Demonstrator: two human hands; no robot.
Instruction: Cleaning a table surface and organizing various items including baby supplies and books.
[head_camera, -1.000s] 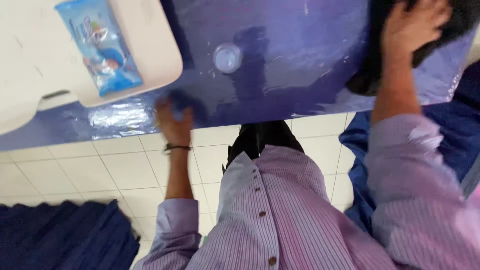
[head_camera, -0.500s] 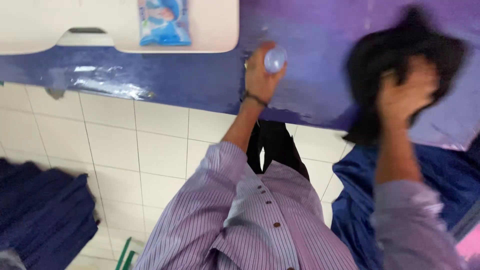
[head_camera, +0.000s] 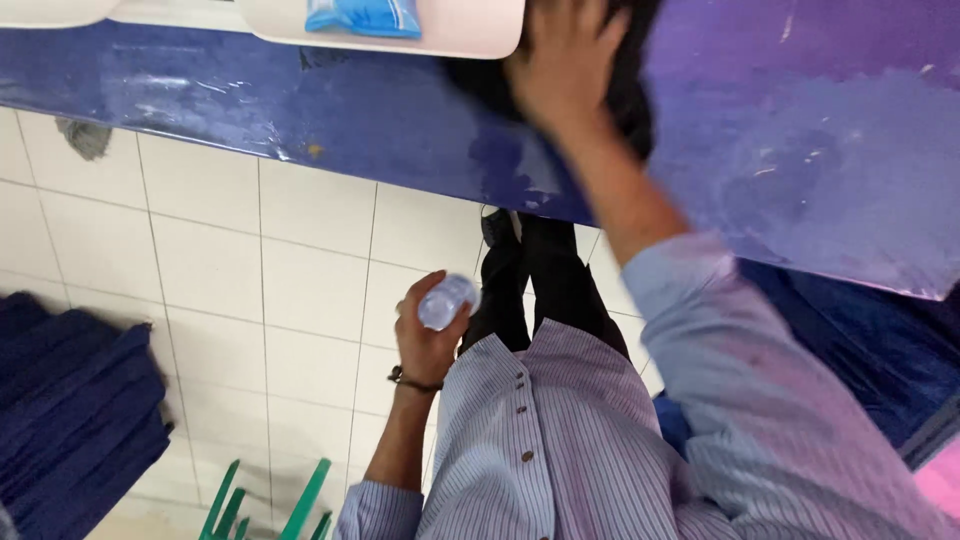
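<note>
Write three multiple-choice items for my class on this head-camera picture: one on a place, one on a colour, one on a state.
1. Where is the small clear bottle?
A. on the blue table
B. in the left hand, off the table, over the tiled floor
C. on the white tray

2. What colour is the flat packet on the white tray?
A. red
B. green
C. blue

3. What is the right hand doing?
A. pressing on a dark cloth on the table
B. hanging free at the side
C. holding the packet

Answers: 1 B, the left hand grips it above the tiles; 2 C, its wrapper is blue; 3 A, the palm lies on the dark cloth on the blue table.
</note>
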